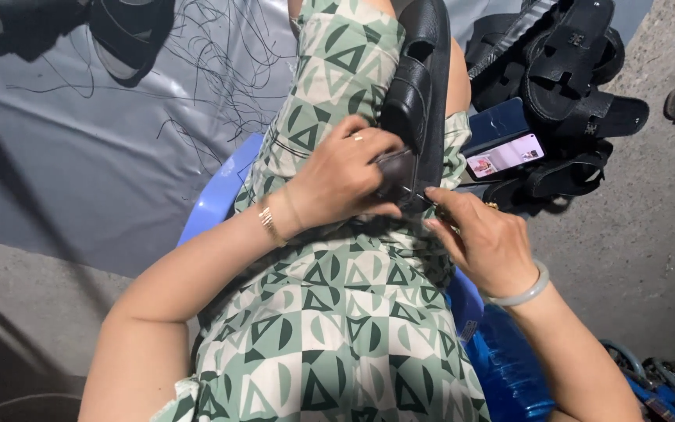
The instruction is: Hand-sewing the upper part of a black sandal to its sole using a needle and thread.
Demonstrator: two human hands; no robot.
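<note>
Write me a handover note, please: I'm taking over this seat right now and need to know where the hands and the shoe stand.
Left hand: clamped over the strap end of the black sandal, which lies along the lap on the green patterned dress.
Right hand: fingertips pinching something thin at the strap edge; it looks like a needle, but is too small to be sure.
Nearby: pile of black sandals on the right with a phone propped against it; loose black threads on the grey sheet.
Done: cannot tell how much of the strap is worked.
Left: the strap end in hand seems unfinished.
</note>
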